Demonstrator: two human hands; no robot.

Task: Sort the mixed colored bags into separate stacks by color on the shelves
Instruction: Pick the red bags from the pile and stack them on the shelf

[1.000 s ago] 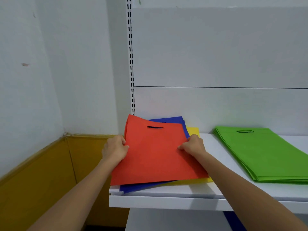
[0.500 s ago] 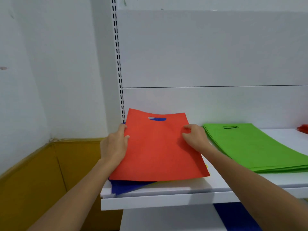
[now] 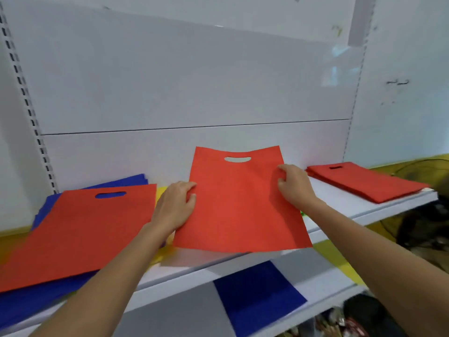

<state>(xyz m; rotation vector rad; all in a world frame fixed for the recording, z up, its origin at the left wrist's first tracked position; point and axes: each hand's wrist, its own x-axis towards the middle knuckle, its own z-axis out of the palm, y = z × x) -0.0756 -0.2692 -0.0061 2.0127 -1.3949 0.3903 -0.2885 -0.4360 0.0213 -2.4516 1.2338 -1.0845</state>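
Left hand (image 3: 175, 205) and right hand (image 3: 295, 184) pinch red bag (image 3: 239, 203) edges with curled fingers, apparently clear of the shelf (image 3: 340, 205)

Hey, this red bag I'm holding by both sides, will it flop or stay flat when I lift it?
Probably fairly flat: the red bag, gripped by the left hand and right hand, looks almost smooth, creased only near the right fingers. It is likely very light, being one thin sheet. Held by one side only, it may well droop.
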